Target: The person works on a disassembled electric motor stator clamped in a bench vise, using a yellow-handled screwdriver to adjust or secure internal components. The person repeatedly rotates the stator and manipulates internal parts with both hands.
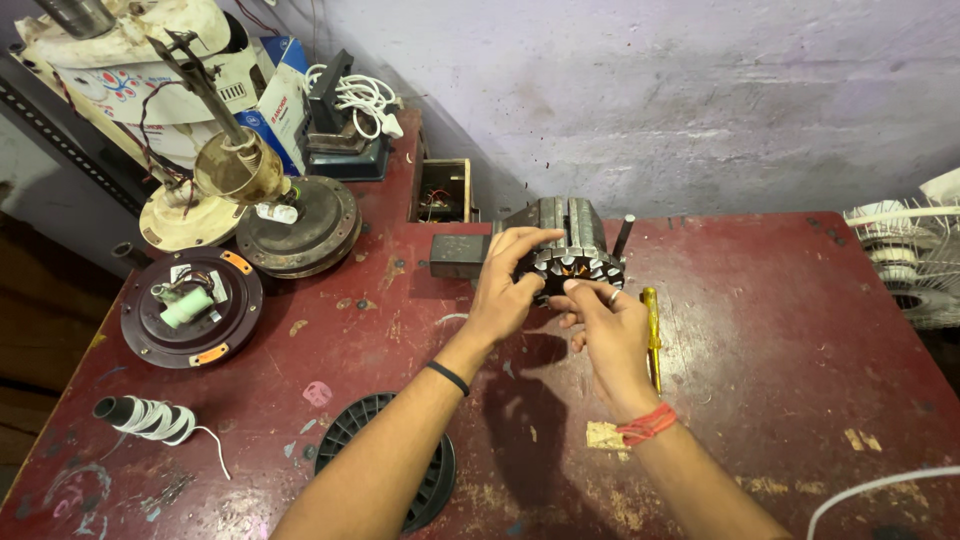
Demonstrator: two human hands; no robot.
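Both hands grip a toothed grey metal motor stator with copper windings (578,264) above the far middle of the worn red desk (780,330): left hand (508,285) curled over its left side, right hand (605,325) pinching its near edge, beside a yellow-handled screwdriver (651,335).

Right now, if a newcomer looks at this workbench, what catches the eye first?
At the centre, the left hand and right hand hold a toothed metal stator core over the worn red table. A yellow-handled screwdriver lies beside the right hand. At far left sit dismantled fan motor parts.
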